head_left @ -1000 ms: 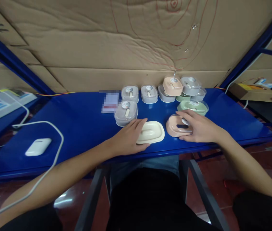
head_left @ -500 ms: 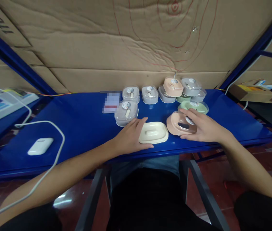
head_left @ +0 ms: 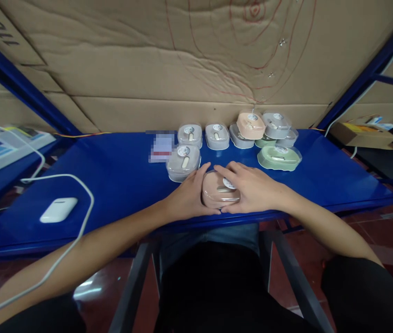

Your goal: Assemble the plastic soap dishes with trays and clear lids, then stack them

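Observation:
A pink soap box (head_left: 214, 189) with a clear lid and a round sticker is held between both hands near the front edge of the blue table. My left hand (head_left: 190, 196) curls around its left side, thumb at the front and fingers behind. From the right, my right hand (head_left: 252, 188) grips it with fingers over the top back and thumb at the front. The cream tray is hidden at the spot where the hands and box now are. Close behind my left hand stands a grey soap box (head_left: 183, 164); a green soap box (head_left: 278, 157) sits behind my right hand.
Several more soap boxes stand along the back, some stacked, with a peach one (head_left: 251, 126) on top. A blurred card (head_left: 162, 147) lies left of them. On the left are a white earbud case (head_left: 58, 210) and a white cable (head_left: 88, 196). Cardboard (head_left: 130, 69) walls the back.
My right hand has carried the pink soap box left to where the cream tray was, covering it from view. My left hand stays almost in place and now touches the pink box.

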`<state>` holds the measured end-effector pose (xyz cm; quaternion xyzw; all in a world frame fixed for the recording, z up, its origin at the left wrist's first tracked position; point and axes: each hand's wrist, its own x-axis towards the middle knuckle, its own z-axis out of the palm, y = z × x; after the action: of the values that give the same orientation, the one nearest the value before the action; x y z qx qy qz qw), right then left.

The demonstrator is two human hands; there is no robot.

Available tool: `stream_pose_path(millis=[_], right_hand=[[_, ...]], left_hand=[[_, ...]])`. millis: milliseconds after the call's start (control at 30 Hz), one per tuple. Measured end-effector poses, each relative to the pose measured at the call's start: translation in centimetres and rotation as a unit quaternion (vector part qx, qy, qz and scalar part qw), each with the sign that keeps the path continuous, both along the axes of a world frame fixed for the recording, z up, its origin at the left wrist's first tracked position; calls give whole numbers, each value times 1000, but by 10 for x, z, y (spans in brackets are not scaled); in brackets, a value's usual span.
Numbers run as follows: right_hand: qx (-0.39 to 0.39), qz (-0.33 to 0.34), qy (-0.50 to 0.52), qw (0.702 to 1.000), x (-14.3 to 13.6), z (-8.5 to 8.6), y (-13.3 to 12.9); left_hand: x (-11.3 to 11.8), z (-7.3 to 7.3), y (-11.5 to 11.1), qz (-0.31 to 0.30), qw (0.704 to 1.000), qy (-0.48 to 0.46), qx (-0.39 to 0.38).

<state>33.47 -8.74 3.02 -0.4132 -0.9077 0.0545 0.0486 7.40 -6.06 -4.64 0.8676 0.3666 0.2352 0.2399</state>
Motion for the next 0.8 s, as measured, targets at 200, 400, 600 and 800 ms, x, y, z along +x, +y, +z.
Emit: stream_pose_path(millis=[200, 400, 600, 800], right_hand=[[-1, 25, -4, 1000, 0, -10, 7], [-41, 55, -3, 998, 15, -12, 12], [-33, 61, 71, 995, 42, -27, 16], [-10, 36, 166, 985, 48, -41, 14]], left_hand=[[1, 6, -2, -12, 1000, 4, 0], [1, 4, -4, -8, 1000, 9, 17], [4, 4, -7, -4, 1000, -3, 31], [0, 8, -3, -20, 993, -112, 15]])
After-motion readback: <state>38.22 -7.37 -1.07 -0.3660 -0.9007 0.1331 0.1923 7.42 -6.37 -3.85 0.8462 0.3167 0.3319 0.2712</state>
